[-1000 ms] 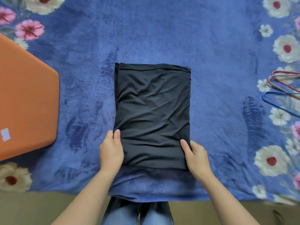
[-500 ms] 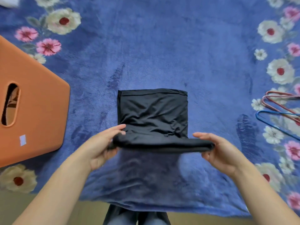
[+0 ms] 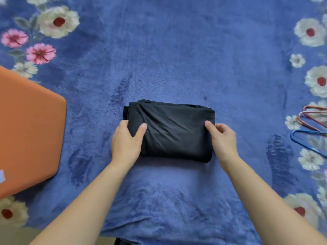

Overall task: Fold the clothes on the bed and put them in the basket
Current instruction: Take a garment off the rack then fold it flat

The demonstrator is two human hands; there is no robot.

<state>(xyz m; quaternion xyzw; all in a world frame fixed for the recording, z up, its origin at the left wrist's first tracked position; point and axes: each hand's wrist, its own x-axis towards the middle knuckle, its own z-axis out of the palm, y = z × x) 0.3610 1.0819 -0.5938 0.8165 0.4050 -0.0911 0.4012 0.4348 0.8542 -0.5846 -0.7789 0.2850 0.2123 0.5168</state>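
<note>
The black cloth garment (image 3: 169, 131) is now doubled over; folding looks finished. Left hand (image 3: 126, 140) and right hand (image 3: 222, 137) grip its ends. Next, carry it level into the orange plastic basket (image 3: 30, 131) at left.

text: none legible | sticker (image 3: 1, 175) on basket (image 3: 30, 135) (unreadable, cropped)

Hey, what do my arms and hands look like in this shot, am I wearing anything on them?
No sleeves show: the left forearm and right forearm are bare right to the frame's edge. The left hand and right hand have no gloves, and no ring, watch or bracelet is visible on the fingers or wrists.
</note>
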